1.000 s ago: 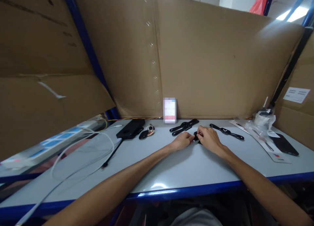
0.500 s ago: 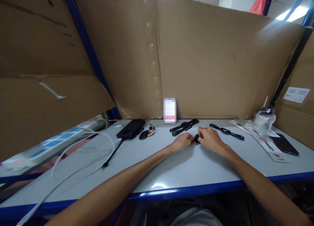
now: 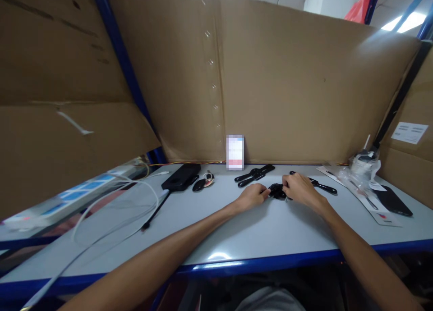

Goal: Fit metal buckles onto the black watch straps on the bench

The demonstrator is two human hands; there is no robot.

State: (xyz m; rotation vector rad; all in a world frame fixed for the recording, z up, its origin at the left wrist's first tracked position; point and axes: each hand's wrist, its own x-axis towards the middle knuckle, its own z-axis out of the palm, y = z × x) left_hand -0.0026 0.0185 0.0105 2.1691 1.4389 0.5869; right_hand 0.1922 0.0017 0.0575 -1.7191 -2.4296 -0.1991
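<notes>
Between my two hands is a black tool (image 3: pixel 278 191) that looks like a spokeshave, with its middle showing and its ends covered by my fingers. My left hand (image 3: pixel 251 197) is closed on its left end. My right hand (image 3: pixel 300 190) grips the right end, fingers curled down over it. Behind my left hand lie similar black spokeshaves (image 3: pixel 255 174) side by side. Another spokeshave (image 3: pixel 326 187) rests beyond my right hand, which hides its middle.
A phone (image 3: pixel 235 152) with a blurred screen leans on the cardboard wall (image 3: pixel 287 90). To the left are a black power bank (image 3: pixel 181 177), keys with a fob (image 3: pixel 199 185), white cables and a power strip (image 3: pixel 77 195). Packaged items (image 3: pixel 365 198) and a dark phone (image 3: pixel 394 200) lie right.
My right hand has shifted right, away from my left hand. More of the black spokeshave now shows between them, and my right hand covers part of the spokeshave behind it.
</notes>
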